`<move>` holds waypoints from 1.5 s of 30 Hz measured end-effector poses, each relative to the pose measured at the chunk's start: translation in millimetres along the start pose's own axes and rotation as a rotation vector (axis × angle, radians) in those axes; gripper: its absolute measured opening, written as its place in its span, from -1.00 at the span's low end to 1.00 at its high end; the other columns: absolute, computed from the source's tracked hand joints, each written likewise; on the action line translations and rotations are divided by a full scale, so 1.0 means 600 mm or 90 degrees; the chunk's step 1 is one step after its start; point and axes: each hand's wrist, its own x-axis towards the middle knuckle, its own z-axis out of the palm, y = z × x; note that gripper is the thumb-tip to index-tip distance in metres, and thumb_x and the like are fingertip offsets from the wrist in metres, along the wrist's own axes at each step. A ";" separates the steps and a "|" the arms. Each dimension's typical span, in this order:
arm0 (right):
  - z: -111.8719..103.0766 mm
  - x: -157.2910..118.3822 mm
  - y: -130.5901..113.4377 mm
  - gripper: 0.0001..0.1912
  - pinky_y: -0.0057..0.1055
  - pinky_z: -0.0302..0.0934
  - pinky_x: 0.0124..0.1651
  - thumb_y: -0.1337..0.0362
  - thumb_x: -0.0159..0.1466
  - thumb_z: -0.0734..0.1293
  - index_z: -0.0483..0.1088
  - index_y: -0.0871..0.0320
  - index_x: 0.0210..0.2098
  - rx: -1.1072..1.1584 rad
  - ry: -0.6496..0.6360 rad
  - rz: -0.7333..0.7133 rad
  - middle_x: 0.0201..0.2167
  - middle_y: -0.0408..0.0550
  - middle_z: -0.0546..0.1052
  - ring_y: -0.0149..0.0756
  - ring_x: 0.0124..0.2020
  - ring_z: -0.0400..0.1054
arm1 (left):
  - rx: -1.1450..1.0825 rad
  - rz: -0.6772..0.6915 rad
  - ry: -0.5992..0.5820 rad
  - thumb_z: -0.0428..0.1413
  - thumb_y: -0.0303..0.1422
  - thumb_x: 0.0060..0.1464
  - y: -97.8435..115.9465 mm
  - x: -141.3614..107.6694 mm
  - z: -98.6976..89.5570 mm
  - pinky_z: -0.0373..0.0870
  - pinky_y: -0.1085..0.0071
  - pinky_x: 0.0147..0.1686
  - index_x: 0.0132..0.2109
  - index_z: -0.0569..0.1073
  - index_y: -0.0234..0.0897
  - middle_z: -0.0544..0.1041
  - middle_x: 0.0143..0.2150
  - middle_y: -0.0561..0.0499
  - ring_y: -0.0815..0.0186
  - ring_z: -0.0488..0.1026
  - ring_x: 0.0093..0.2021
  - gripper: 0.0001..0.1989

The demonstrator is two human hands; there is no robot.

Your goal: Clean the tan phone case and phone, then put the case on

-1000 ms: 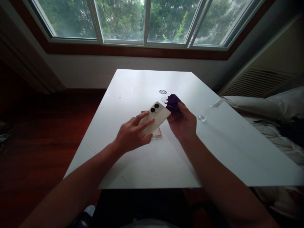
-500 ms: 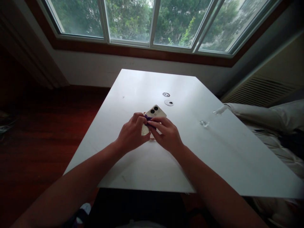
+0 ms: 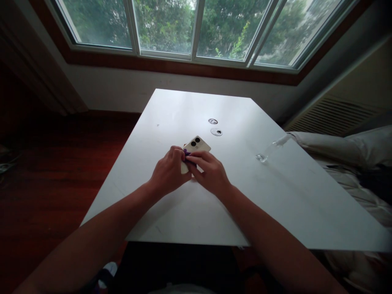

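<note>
A pale phone [image 3: 202, 145] with two dark camera lenses is tilted between my hands, over the middle of the white table [image 3: 183, 220]. My left hand [image 3: 169, 170] is closed around the phone's left side. A small purple item [image 3: 186, 152] shows at the fingertips of both hands, against the phone's back. My right hand [image 3: 211, 170] pinches this purple item from the right. Fingers cover the phone's lower part and much of the purple item, so its shape is unclear.
Two small oval pieces [image 3: 216, 132] lie beyond the phone. A clear glass-like object [image 3: 261, 158] is on the table to the right, with a transparent strip near the right edge. Light bedding [image 3: 333, 149] adjoins that edge. A window [image 3: 165, 28] is behind.
The phone and both hands appear slightly further left, as the whole view has shifted a little. The fingers have moved slightly about the purple item; both hands keep their hold.
</note>
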 end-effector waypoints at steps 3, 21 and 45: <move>-0.017 0.007 0.040 -0.77 -0.16 0.45 0.00 0.32 0.36 0.37 0.57 0.04 -0.02 -0.047 0.057 0.071 -0.08 0.02 0.59 -0.13 -0.07 0.50 | -0.002 -0.005 -0.010 0.29 -0.33 -0.01 -0.001 -0.001 0.001 0.42 0.29 -0.33 -0.06 0.11 -0.15 0.36 0.04 -0.09 0.14 0.46 -0.11 -0.48; -0.022 0.007 0.050 -0.78 -0.22 0.45 -0.08 0.29 0.35 0.38 0.58 0.04 -0.02 -0.028 0.025 0.130 -0.07 0.00 0.59 -0.15 -0.11 0.51 | -0.025 -0.017 -0.030 0.29 -0.31 -0.01 -0.002 -0.005 0.004 0.42 0.27 -0.29 -0.02 0.12 -0.13 0.36 0.11 -0.10 0.11 0.48 -0.06 -0.47; -0.006 0.001 0.046 -0.76 -0.28 0.46 -0.19 0.30 0.33 0.39 0.58 0.03 -0.02 0.070 -0.008 0.140 -0.07 0.01 0.59 -0.19 -0.13 0.51 | -0.049 -0.003 -0.043 0.28 -0.32 -0.01 -0.006 -0.008 0.000 0.48 0.22 -0.23 0.05 0.15 -0.14 0.37 0.17 -0.14 0.07 0.49 -0.02 -0.44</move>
